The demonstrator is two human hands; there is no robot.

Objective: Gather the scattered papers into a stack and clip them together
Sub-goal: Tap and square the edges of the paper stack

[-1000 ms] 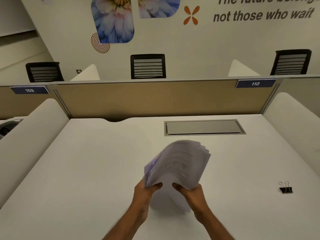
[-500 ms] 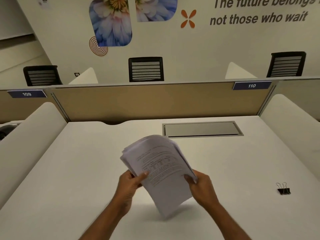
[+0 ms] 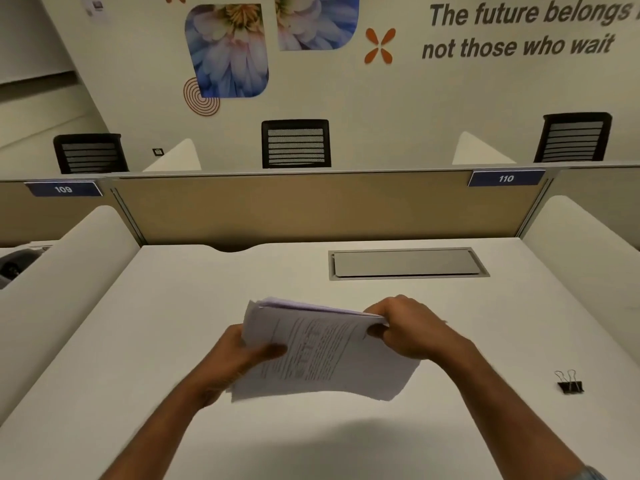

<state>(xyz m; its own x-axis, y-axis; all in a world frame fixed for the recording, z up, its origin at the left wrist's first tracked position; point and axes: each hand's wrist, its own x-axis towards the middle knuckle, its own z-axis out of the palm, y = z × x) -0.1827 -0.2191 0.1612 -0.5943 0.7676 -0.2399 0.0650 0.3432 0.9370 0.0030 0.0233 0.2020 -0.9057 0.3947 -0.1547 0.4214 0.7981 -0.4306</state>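
1. Head view, hands: the left hand (image 3: 239,358) grips the left edge of the stack of papers (image 3: 322,355), thumb laid across the printed front sheet and fingers hidden behind. The right hand (image 3: 408,327) pinches the stack's upper right corner, fingers curled over the top edge and thumb on the front.
2. Head view, papers: the stack is held between both hands above the white surface (image 3: 173,306), tilted with print facing the camera. Its sheet edges are uneven and blurred. Whether the bottom edge touches the surface cannot be told.
3. Head view, clip: a black binder clip (image 3: 569,382) sits on the surface well apart to the right of the right hand.
4. Head view, room: bare surface lies on both sides of the hands. A grey cable hatch (image 3: 405,263) sits beyond the stack, with a tan partition (image 3: 311,206) behind it.
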